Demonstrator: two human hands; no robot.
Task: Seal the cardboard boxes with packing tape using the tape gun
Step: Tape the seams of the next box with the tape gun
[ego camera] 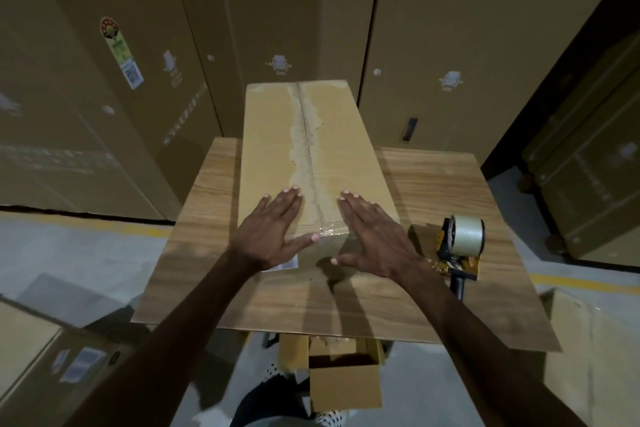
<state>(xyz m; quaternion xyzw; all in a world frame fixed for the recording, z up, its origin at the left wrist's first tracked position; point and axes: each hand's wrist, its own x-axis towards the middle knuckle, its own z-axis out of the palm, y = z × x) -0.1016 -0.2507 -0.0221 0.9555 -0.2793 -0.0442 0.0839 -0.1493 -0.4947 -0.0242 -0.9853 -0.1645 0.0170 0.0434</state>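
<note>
A long cardboard box (343, 135) lies lengthwise on the wooden table (214, 270), its flaps closed and a strip of clear tape running along the centre seam. My left hand (277, 229) lies flat on the near end of the box top, left of the seam, thumb at the front edge. My right hand (374, 236) lies flat on the right side of the seam, thumb down over the box's front face. The tape gun (460, 246), yellow and black with a clear tape roll, lies on the table to the right of the box, untouched.
Tall cardboard cartons (450, 45) stand as a wall close behind the table and along both sides. A small open box (346, 381) sits on the floor under the table's near edge. More cartons lie at the lower left (41, 357) and lower right.
</note>
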